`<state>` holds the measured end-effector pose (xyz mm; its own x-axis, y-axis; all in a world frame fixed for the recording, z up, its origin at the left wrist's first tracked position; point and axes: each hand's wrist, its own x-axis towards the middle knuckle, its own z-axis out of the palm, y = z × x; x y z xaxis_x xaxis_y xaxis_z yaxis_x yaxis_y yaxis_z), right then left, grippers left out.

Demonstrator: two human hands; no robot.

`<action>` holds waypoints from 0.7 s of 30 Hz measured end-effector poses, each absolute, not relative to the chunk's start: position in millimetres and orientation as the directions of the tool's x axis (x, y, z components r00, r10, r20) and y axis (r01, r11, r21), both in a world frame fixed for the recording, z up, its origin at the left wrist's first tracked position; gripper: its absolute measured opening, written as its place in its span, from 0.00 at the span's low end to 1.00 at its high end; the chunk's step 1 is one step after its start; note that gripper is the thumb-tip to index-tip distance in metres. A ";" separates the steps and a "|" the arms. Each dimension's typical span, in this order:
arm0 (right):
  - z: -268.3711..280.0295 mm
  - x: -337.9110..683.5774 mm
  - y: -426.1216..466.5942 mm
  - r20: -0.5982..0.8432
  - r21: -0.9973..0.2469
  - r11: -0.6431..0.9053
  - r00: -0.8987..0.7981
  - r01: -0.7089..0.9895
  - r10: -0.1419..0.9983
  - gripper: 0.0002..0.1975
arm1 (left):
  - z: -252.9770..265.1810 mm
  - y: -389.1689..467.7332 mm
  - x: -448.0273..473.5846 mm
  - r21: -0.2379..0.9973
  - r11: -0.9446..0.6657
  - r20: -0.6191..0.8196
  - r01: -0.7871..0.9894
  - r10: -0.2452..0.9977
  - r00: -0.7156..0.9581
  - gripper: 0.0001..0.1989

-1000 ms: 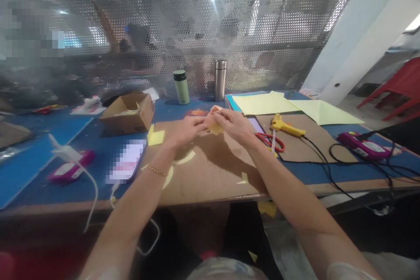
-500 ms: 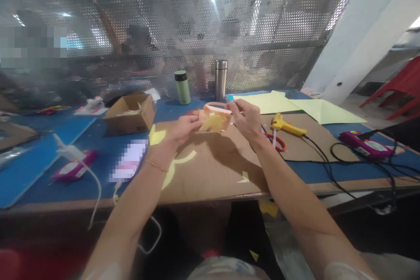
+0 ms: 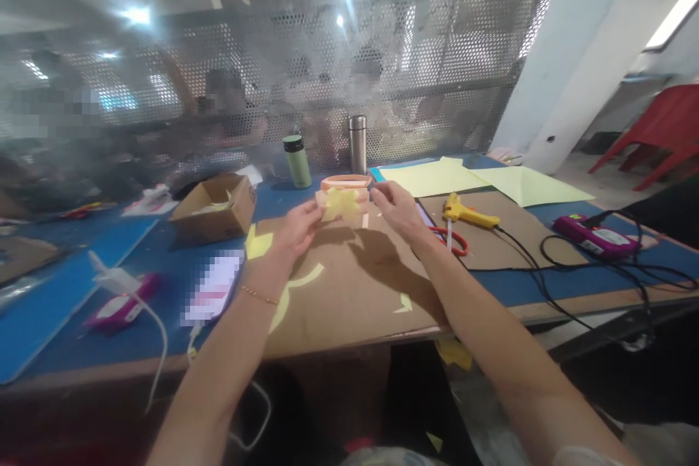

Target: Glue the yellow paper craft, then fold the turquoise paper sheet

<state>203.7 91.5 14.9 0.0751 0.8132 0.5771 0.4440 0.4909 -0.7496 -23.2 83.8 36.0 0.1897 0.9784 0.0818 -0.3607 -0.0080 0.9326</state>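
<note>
A small peach-orange paper basket [image 3: 365, 217] with a curved handle [image 3: 346, 179] is held up over the cardboard sheet. On its front is a yellow paper cut-out [image 3: 343, 204], shaped roughly like a flower. My left hand [image 3: 301, 224] pinches the basket at its left side. Close to the right side is my right hand [image 3: 398, 207], its fingers curled together; a narrow gap seems to part it from the basket. Whether anything small sits between those fingertips is hidden. Beneath both hands lies the brown cardboard sheet [image 3: 338, 298] with yellow paper scraps [image 3: 306, 277].
To the right are a yellow glue gun [image 3: 472, 215], red-handled scissors [image 3: 456, 242], yellow paper sheets [image 3: 426, 178] and a purple power strip [image 3: 595, 237] with cables. A cardboard box [image 3: 215, 211], a phone [image 3: 212, 287], a green flask [image 3: 297, 164] and a steel flask [image 3: 357, 145] stand or lie around.
My right hand has come away from the basket's right side and lowered slightly. The basket's front now faces me more squarely, still in my left hand. The view has tilted up.
</note>
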 end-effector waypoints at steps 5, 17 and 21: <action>21.1 192.9 83.1 0.779 -0.510 0.604 0.031 0.612 0.627 0.08 | 30.3 82.2 -16.7 0.945 -0.040 0.108 -0.324 0.975 0.195 0.10; 21.1 183.6 80.9 0.775 -0.418 0.450 0.051 0.789 0.630 0.09 | 28.4 75.1 -8.7 0.975 -0.134 0.177 -0.179 0.952 0.249 0.21; 22.1 183.4 80.4 0.797 -0.421 0.428 0.101 0.799 0.596 0.12 | 28.8 74.2 -7.2 0.972 -0.136 0.182 -0.192 0.952 0.245 0.22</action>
